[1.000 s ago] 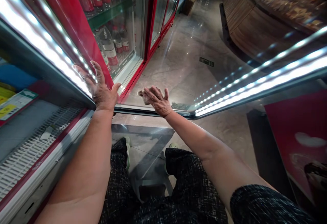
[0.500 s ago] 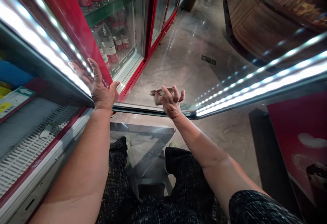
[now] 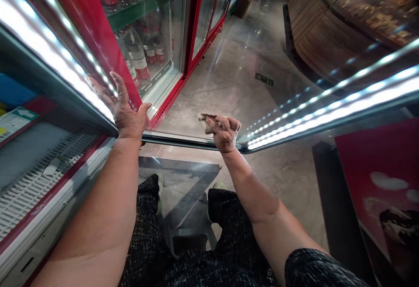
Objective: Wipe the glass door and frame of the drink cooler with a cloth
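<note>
My right hand (image 3: 226,133) is closed on a crumpled, greyish-brown cloth (image 3: 207,123), against or just above the lower part of a glass door (image 3: 193,135). Part of the cloth is hidden behind the fingers. My left hand (image 3: 128,112) is spread with fingers apart near the door's left side, holding nothing; it appears to rest on the glass. Bright strip lights shine along both sides of the pane, on the left (image 3: 49,49) and on the right (image 3: 337,106).
To the left is a cooler with a white wire shelf (image 3: 49,182) and a price label (image 3: 19,121). Beyond the glass stands a red-framed fridge (image 3: 193,29) with bottles (image 3: 135,56). A wooden display counter (image 3: 314,29) curves at upper right. A grey stool (image 3: 193,234) is below me.
My right hand has shifted slightly right with the cloth, its fingers curling in more. My left hand stays spread in nearly the same place. The view has shifted a little.
</note>
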Demonstrator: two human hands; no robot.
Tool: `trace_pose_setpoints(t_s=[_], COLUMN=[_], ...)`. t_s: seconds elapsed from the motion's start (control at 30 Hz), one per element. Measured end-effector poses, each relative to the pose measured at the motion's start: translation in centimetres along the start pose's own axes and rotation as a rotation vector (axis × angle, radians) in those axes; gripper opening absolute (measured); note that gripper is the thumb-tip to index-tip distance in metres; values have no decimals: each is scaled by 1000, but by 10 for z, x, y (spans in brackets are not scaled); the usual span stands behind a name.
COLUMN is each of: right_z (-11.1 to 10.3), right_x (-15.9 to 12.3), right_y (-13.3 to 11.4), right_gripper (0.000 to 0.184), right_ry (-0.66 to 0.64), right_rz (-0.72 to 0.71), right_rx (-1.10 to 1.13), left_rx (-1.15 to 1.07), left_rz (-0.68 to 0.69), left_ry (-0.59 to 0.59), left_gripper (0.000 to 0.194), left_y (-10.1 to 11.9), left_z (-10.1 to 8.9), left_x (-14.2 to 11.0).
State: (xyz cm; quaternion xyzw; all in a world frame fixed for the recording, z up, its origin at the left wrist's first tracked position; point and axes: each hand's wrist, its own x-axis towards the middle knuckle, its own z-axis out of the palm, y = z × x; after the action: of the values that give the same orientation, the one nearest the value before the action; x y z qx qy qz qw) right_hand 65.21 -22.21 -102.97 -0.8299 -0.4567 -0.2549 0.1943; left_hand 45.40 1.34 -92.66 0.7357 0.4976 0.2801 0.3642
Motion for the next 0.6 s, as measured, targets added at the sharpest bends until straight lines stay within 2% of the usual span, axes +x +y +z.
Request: trace_pose_setpoints(t_s=[0.1, 0.2, 0.4, 0.53, 0.6], right_z=[9, 12, 8, 13, 11], right_x=[-20, -29, -23, -33, -34], right_y=[-1, 4, 12, 19, 26], right_gripper=[29, 32, 31, 34, 32], right_ry=[11, -8, 143, 11, 7], right_rz=[-21, -27, 79, 187, 250], right_rx=[3, 29, 112, 167, 197], left_rx=[-11, -61, -76, 2, -2], left_rz=[-4, 85, 199, 201, 235], left_ry=[-50, 16, 92, 145, 158], left_gripper=[76, 80, 114, 128, 129], left_y=[1, 1, -7, -8, -8], left_z=[-2, 0, 8, 12, 13], left_x=[-2, 1, 15, 20, 21])
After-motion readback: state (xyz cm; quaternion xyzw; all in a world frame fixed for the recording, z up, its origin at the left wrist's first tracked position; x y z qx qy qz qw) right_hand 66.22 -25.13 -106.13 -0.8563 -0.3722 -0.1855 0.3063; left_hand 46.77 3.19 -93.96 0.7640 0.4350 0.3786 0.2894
